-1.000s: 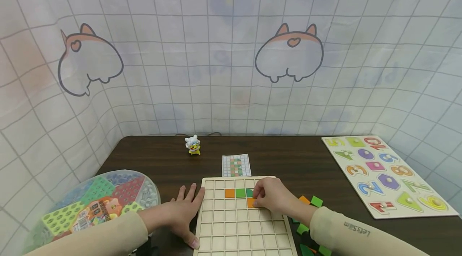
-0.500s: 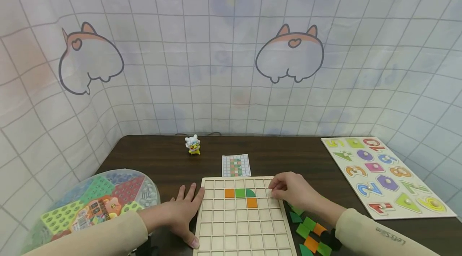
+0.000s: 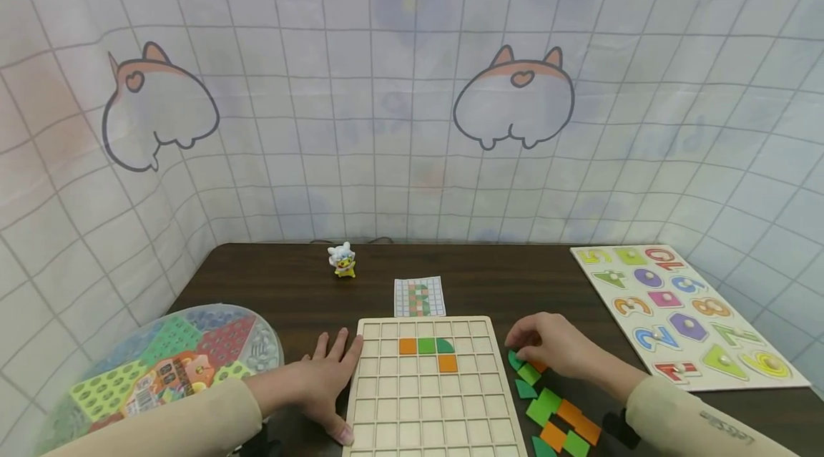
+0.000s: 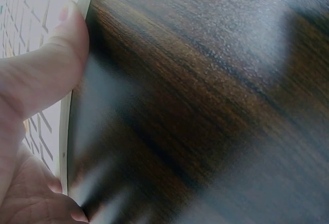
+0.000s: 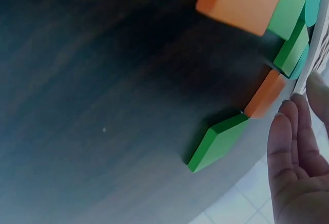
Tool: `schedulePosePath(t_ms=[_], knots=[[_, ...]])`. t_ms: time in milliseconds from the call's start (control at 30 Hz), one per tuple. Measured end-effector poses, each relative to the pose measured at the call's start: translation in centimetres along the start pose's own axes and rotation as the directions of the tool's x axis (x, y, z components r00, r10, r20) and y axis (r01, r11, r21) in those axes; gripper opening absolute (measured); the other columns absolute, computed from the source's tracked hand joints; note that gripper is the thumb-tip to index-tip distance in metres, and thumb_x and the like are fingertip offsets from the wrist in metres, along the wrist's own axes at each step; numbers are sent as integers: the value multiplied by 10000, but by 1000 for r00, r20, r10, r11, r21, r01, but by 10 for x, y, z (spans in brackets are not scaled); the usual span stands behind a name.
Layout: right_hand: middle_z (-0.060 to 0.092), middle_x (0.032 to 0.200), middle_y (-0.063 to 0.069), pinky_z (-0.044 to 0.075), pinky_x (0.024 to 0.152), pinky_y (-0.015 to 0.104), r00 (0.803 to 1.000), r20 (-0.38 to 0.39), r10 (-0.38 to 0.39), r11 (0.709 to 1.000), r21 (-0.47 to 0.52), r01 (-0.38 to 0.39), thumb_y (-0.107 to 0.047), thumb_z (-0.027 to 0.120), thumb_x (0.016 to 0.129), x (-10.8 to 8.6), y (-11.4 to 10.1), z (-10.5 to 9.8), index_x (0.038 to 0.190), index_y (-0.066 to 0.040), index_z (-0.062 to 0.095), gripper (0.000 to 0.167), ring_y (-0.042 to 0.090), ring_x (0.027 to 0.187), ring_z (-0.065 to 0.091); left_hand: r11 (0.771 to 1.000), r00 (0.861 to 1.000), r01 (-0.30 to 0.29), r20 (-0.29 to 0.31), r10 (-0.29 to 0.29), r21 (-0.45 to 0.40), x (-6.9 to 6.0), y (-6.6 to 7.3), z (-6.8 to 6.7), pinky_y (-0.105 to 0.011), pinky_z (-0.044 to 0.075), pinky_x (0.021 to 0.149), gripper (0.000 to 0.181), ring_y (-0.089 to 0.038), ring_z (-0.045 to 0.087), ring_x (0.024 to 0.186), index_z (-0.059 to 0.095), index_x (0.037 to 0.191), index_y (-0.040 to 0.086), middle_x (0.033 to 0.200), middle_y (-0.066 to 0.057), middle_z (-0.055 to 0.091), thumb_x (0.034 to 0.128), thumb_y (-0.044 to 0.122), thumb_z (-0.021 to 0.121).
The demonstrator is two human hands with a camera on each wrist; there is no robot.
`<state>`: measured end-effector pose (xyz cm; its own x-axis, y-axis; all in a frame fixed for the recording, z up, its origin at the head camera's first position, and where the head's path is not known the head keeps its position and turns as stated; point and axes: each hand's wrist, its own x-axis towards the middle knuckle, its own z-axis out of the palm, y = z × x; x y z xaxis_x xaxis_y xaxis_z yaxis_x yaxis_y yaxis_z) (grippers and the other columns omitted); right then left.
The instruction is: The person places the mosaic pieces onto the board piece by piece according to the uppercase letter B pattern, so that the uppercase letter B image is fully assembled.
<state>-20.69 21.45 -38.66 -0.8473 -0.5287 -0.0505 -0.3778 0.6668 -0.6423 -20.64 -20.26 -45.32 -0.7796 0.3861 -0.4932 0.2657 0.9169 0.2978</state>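
Observation:
My left hand (image 3: 320, 382) lies with fingers spread along the left edge of a wooden grid board (image 3: 419, 410); its thumb (image 4: 72, 34) rests on the rim in the left wrist view. Set in the board are an orange square tile (image 3: 408, 347), a green square tile (image 3: 427, 346), a dark green rounded tile (image 3: 445, 346) and a lower orange tile (image 3: 447, 364). Right of the board, my right hand (image 3: 556, 346) hovers by loose tiles, nearest a dark green one (image 3: 515, 360). In the right wrist view its fingers (image 5: 280, 139) extend apart from the thumb, with nothing visible between them.
Loose green tiles (image 3: 541, 407) and orange tiles (image 3: 553, 435) lie along the board's right side. A pattern card (image 3: 419, 297) sits behind the board, with a small figurine (image 3: 342, 259) farther left. A number puzzle (image 3: 669, 317) lies right; a round clear container (image 3: 265, 342) stands left.
My right hand has left the lower orange tile in the board and moved right, off the board, to the loose tiles. My left hand stays in place.

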Motion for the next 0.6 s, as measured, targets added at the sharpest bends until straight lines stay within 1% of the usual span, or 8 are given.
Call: schedulePosePath(t_ms=[167, 267, 400, 500, 600], knots=[[707, 981, 7, 517, 636, 232, 998, 57, -18, 1000, -20, 19, -1, 740, 900, 2, 0, 1, 1026, -108, 770, 168, 47, 749, 593, 1000, 1000, -12, -1, 12, -7, 2, -3, 2, -759, 242, 1122, 1547, -523, -72, 1553, -2, 1666, 226, 1723, -185, -83, 500, 821, 823], [676, 984, 2, 507, 628, 228, 998, 62, -22, 998, -53, 25, -2, 743, 899, 2, 0, 2, 1028, -119, 772, 177, 34, 745, 569, 1000, 1000, -11, -2, 11, -6, 4, -4, 3, -760, 241, 1121, 1552, -523, -72, 1553, -3, 1666, 227, 1723, -184, -84, 495, 821, 825], [653, 995, -7, 504, 656, 218, 998, 57, -31, 994, -106, 37, -20, 748, 902, 3, 2, 2, 1022, -122, 766, 159, 36, 797, 566, 1000, 1000, -7, -3, 7, -5, 4, -4, 3, -761, 240, 1120, 1554, -520, -68, 1554, -4, 1666, 231, 1723, -181, -83, 491, 819, 827], [628, 969, -19, 495, 664, 224, 997, 54, -61, 984, -163, 69, -35, 748, 906, 5, 4, 3, 1002, -126, 744, 132, 42, 802, 538, 1000, 1000, -5, -3, 5, -3, 3, -3, 2, -760, 240, 1122, 1557, -517, -71, 1556, -8, 1665, 233, 1723, -179, -87, 490, 819, 828], [604, 936, -33, 480, 670, 241, 992, 51, -114, 963, -240, 123, -48, 753, 904, 6, 5, 5, 967, -150, 704, 129, 58, 805, 503, 1000, 1000, -4, -5, 4, 0, 2, -2, 2, -758, 239, 1123, 1558, -514, -72, 1556, -11, 1665, 233, 1724, -178, -89, 490, 820, 828]])
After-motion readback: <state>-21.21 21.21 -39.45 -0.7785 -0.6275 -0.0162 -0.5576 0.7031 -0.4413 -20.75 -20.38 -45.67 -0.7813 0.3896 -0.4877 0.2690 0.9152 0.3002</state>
